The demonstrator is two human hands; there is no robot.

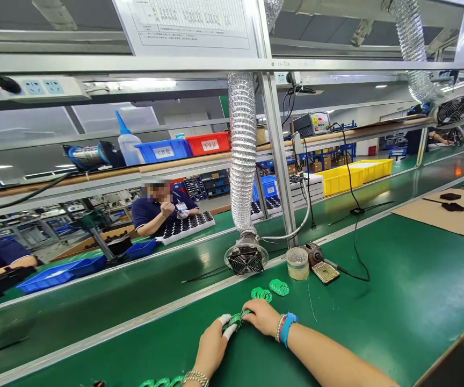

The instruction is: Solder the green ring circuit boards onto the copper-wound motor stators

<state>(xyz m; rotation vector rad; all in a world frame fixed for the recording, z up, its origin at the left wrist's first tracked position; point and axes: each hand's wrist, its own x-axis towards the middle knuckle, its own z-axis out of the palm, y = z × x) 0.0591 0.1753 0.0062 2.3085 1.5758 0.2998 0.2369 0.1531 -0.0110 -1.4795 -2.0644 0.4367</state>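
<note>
My left hand, with white covers on thumb and a finger, grips the left side of a small bunch of green ring-shaped boards. My right hand, wearing a blue wristband, pinches the right end of the same bunch. Just beyond my hands, two small groups of green boards lie on the green table, one group nearer and another to its right. More green rings show at the bottom edge, left of my left wrist.
A fan with a silver duct stands beyond the boards. Right of it are a solder tub and a soldering iron stand with sponge; its cable crosses the table. Cardboard sheets lie far right. Across the belt sits a person.
</note>
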